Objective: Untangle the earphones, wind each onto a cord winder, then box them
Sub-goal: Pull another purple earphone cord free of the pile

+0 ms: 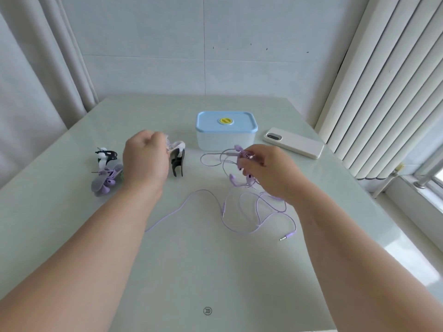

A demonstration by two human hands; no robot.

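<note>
Fingers (pixel 247 164) of the right hand (pixel 271 173) pinch the tangled purple earphones (pixel 242 155) just before the lidded box (pixel 226 133). The left hand (pixel 146 159) grips a cord winder (pixel 177 161) left of the box. Loose cable trails over the surface (pixel 208 264). A wound winder (pixel 106 174) lies farther left of the box, and a phone (pixel 293 142) to its right.

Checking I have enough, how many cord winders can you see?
3: one black-and-white cord winder in the left hand; a second winder left of that hand; a grey winder nearer, wound with purple earphones. Hands may hide more.
</note>
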